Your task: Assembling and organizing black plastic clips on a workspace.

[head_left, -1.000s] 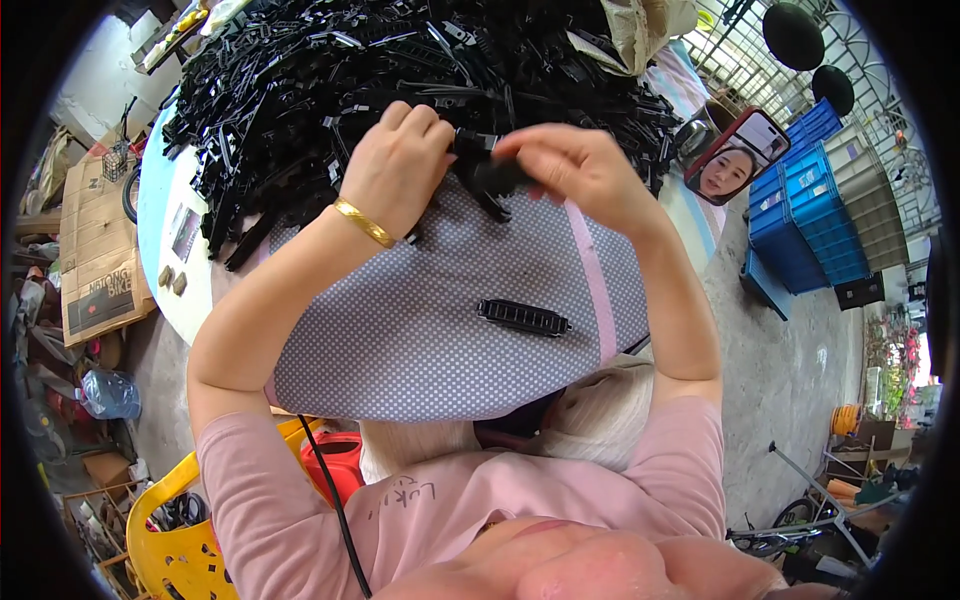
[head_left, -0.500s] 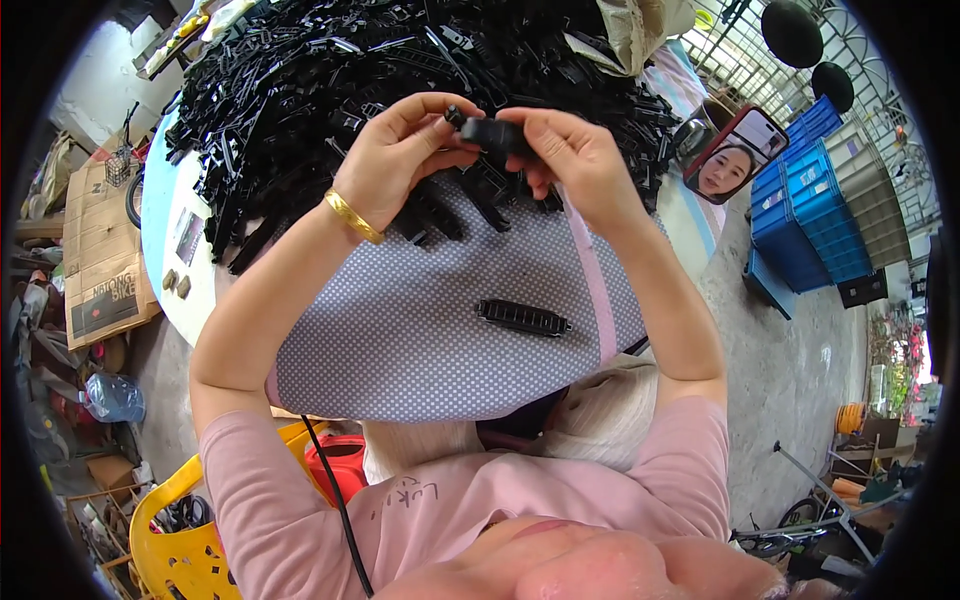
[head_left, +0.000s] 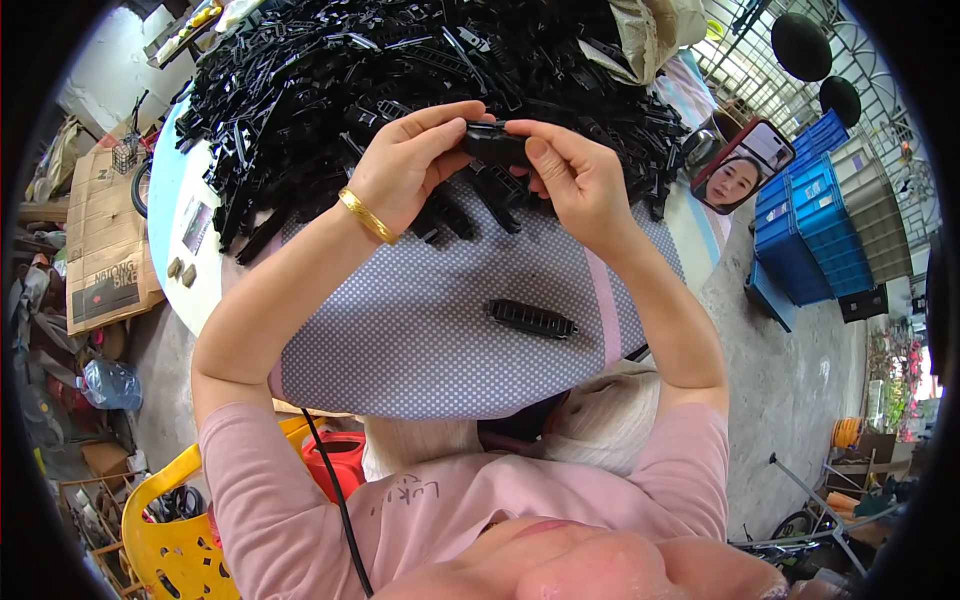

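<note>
Between both hands, over the near edge of the pile, is a black plastic part (head_left: 495,143), long and narrow. My left hand (head_left: 415,155) is closed with thumb and fingers on its left end. My right hand (head_left: 575,175) pinches its right end. Fingers cover both ends, so I cannot make out its exact kind. Below them, a black ribbed plastic piece (head_left: 532,318) lies alone on the dotted grey cloth (head_left: 400,330). Beyond my hands spreads a big heap of black plastic parts (head_left: 300,110).
A phone (head_left: 742,168) showing a person stands at the table's right side, beside a metal bowl (head_left: 703,145). Blue crates (head_left: 805,225) are stacked farther right. A yellow chair (head_left: 175,535) is at lower left, a flattened cardboard box (head_left: 105,250) at far left. A beige sack (head_left: 645,35) lies on the back right.
My left hand has moved right, and the small piece at its fingertips now meets the part in my right hand. The view has shifted slightly.
</note>
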A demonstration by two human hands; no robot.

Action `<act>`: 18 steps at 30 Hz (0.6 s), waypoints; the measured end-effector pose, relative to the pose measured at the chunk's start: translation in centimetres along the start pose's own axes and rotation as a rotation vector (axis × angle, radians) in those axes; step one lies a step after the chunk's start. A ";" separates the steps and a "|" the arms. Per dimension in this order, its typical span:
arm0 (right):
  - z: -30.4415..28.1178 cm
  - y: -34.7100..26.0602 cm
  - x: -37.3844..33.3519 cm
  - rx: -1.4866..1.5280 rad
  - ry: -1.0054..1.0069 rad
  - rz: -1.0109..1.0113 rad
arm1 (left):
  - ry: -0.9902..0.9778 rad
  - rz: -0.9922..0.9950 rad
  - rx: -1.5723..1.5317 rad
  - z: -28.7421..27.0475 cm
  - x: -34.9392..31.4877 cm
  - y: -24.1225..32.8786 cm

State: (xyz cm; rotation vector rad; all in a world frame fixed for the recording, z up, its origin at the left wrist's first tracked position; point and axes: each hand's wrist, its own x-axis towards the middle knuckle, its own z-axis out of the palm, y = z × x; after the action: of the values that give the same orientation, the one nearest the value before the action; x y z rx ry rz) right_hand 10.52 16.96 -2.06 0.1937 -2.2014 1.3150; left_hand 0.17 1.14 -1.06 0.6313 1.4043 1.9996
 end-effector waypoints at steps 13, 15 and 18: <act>-0.2 0.5 0.0 -0.272 0.039 -0.138 | -0.019 0.252 0.519 0.5 -0.3 -0.3; -1.0 -0.2 0.5 -0.409 0.100 -0.258 | -0.079 0.333 0.419 0.1 -0.2 -0.1; -1.4 0.2 0.8 -0.494 0.120 -0.368 | -0.186 0.395 0.472 0.1 0.1 0.1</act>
State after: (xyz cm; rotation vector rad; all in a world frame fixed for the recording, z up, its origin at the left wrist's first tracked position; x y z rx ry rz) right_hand 10.33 18.34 -1.32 0.3014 -2.1809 0.5519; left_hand 0.12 1.20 -0.90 1.3573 1.7501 1.8265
